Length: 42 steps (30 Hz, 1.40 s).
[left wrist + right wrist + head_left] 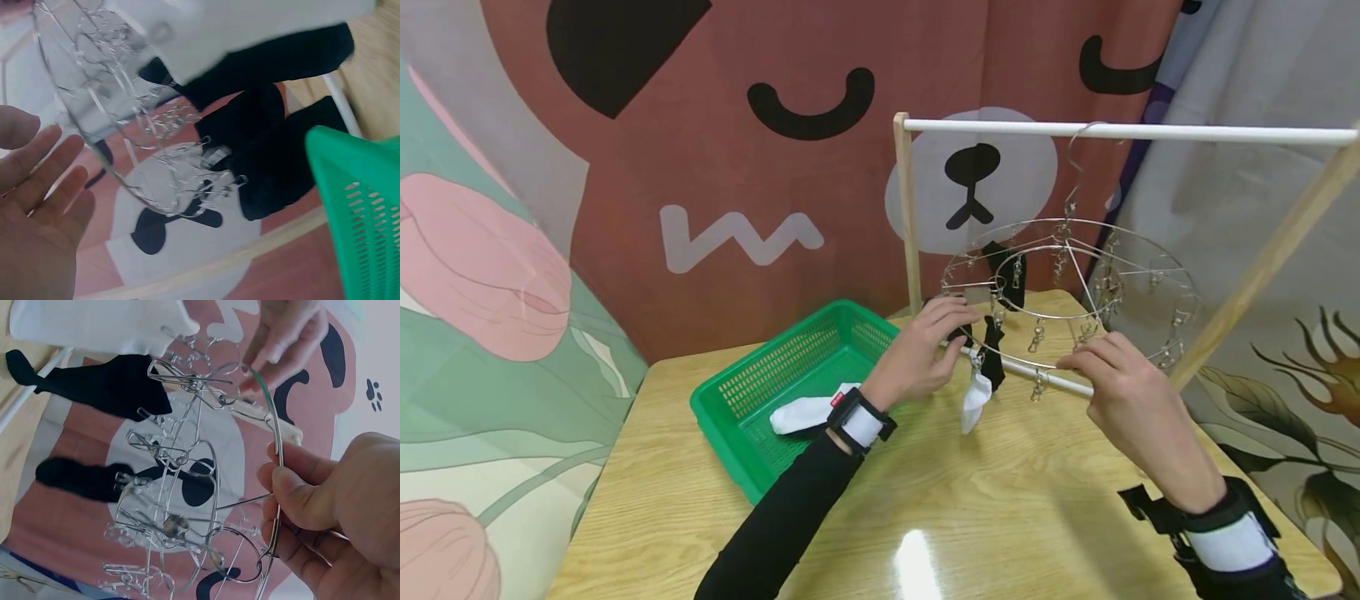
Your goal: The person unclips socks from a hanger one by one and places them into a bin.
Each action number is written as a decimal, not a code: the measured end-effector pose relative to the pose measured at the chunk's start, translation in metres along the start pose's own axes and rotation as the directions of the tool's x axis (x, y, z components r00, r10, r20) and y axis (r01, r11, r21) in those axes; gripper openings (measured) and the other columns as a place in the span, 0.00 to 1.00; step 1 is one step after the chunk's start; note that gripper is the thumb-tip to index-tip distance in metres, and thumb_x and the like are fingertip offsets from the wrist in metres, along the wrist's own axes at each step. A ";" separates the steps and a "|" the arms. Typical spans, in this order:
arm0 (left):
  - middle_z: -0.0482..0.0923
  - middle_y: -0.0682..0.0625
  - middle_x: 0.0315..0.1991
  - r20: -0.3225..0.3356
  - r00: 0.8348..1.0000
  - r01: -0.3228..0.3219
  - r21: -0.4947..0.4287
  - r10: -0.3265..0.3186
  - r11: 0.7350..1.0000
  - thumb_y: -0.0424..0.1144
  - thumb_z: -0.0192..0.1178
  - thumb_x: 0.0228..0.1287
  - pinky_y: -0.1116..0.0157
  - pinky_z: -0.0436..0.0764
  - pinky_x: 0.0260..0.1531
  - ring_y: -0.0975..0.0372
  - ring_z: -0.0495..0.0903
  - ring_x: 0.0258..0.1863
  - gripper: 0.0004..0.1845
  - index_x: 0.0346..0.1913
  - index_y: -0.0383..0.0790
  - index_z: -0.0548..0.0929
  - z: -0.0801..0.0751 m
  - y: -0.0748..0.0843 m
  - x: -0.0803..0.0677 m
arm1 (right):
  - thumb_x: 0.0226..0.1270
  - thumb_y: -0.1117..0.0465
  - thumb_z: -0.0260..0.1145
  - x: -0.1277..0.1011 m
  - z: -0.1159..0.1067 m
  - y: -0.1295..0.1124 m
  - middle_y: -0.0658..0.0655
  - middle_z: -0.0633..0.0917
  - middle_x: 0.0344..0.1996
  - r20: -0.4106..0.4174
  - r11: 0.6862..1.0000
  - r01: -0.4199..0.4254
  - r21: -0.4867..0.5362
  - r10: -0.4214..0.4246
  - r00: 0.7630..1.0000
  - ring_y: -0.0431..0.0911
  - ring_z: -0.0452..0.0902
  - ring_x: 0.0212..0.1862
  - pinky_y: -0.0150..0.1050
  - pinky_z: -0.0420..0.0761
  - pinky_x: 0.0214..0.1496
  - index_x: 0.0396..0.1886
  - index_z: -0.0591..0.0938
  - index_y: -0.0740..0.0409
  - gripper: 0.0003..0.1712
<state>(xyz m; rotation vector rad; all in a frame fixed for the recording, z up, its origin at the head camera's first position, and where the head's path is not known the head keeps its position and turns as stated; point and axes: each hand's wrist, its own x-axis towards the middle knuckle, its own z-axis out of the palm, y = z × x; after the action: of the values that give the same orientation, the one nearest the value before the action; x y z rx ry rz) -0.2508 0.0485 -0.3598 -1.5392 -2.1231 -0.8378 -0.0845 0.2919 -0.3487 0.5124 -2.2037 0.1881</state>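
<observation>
While the wooden worktop (925, 500) lies bare and glossy nearest the person, a green basket (752, 392) sits at ten o'clock of the hands with a white sock (801, 411) lying in it. Beyond the hands a wooden rack (904, 217) stands on the worktop, its white top bar (1150, 132) carrying the hook of a round wire sock hanger (1067, 275); its lower white bar (1060, 381) crosses just under the ring, close to both hands.

Thin and silvery, the sock hanger has two rings joined by spokes, with small metal clips (1037, 337) dangling all round. Black socks (996, 354) hang at its nine o'clock side and a second white sock (976, 400) hangs below them, its toe near the worktop.

At nine o'clock the left hand (925, 350) touches the ring's rim, fingers loosely spread and clamped on nothing in the wrist view. At five o'clock the right hand (1131, 400) pinches the outer wire, thumb and fingers (300, 500) closed on it.

Open worktop lies toward six o'clock; a printed curtain (737, 167) closes the far side.
</observation>
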 end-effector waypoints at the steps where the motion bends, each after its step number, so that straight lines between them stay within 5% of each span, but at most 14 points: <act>1: 0.81 0.41 0.67 0.001 1.000 -0.006 -0.003 0.006 1.000 0.27 0.59 0.76 0.66 0.64 0.80 0.51 0.73 0.75 0.18 0.65 0.33 0.82 0.001 -0.002 -0.001 | 0.35 0.90 0.59 -0.001 -0.002 0.002 0.59 0.88 0.38 0.001 1.000 -0.006 0.006 0.006 1.000 0.52 0.80 0.43 0.44 0.83 0.44 0.39 0.88 0.64 0.31; 6: 0.85 0.44 0.61 -0.027 0.997 -0.071 -0.007 0.071 0.997 0.24 0.61 0.74 0.69 0.68 0.76 0.52 0.78 0.69 0.16 0.60 0.34 0.86 0.004 -0.010 -0.003 | 0.39 0.89 0.57 -0.008 -0.009 0.009 0.56 0.88 0.39 -0.004 0.999 -0.040 0.033 0.040 0.999 0.49 0.78 0.43 0.38 0.77 0.45 0.40 0.89 0.62 0.30; 15: 0.89 0.49 0.47 -0.094 0.986 -0.139 0.011 0.140 0.990 0.24 0.61 0.76 0.73 0.79 0.52 0.59 0.81 0.50 0.12 0.50 0.38 0.91 0.006 -0.010 0.001 | 0.51 0.88 0.60 -0.014 -0.013 0.016 0.56 0.89 0.38 -0.030 0.995 -0.066 0.073 0.068 0.997 0.49 0.77 0.44 0.37 0.74 0.44 0.41 0.90 0.61 0.26; 23: 0.89 0.51 0.45 -0.083 0.988 -0.124 0.039 0.127 0.992 0.21 0.63 0.72 0.73 0.80 0.53 0.59 0.82 0.50 0.15 0.48 0.41 0.93 0.006 -0.003 0.000 | 0.53 0.81 0.70 -0.011 -0.017 0.008 0.58 0.90 0.43 -0.037 0.986 -0.131 0.107 0.135 0.990 0.48 0.77 0.45 0.29 0.69 0.42 0.51 0.91 0.60 0.26; 28: 0.90 0.52 0.45 -0.088 0.985 -0.143 0.068 0.148 0.987 0.25 0.65 0.73 0.70 0.79 0.55 0.60 0.82 0.50 0.12 0.48 0.42 0.93 0.008 -0.001 0.001 | 0.53 0.78 0.73 0.001 -0.014 0.001 0.61 0.89 0.47 -0.036 0.981 -0.121 0.150 0.128 0.991 0.52 0.79 0.49 0.20 0.68 0.56 0.56 0.89 0.62 0.27; 33: 0.90 0.52 0.45 -0.096 0.982 -0.152 0.103 0.162 0.983 0.25 0.66 0.71 0.69 0.78 0.52 0.60 0.81 0.47 0.11 0.48 0.41 0.93 0.009 0.003 0.001 | 0.56 0.71 0.76 0.008 -0.006 -0.003 0.60 0.89 0.49 0.006 0.988 -0.071 0.138 0.071 0.997 0.54 0.79 0.51 0.32 0.74 0.57 0.58 0.88 0.63 0.26; 37: 0.90 0.52 0.45 -0.101 0.979 -0.166 0.122 0.179 0.978 0.25 0.66 0.72 0.70 0.79 0.53 0.60 0.81 0.48 0.11 0.48 0.41 0.93 0.009 0.006 0.001 | 0.79 0.52 0.67 0.011 0.002 -0.007 0.61 0.90 0.49 0.023 0.992 -0.037 0.123 0.034 0.999 0.54 0.80 0.50 0.42 0.77 0.50 0.57 0.88 0.63 0.20; 42: 0.89 0.51 0.44 -0.113 0.974 -0.182 0.114 0.195 0.977 0.27 0.65 0.75 0.71 0.81 0.56 0.59 0.82 0.49 0.09 0.48 0.40 0.93 0.009 0.010 0.000 | 0.87 0.40 0.47 0.014 0.012 -0.009 0.60 0.91 0.40 -0.011 0.995 0.024 0.100 -0.023 1.000 0.51 0.79 0.41 0.39 0.75 0.42 0.49 0.91 0.65 0.36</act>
<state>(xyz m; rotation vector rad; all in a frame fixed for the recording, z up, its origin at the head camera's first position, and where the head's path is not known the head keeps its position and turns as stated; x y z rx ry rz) -0.2414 0.0563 -0.3638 -1.5637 -1.8685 -0.7263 -0.0970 0.2757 -0.3457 0.5917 -2.1859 0.2889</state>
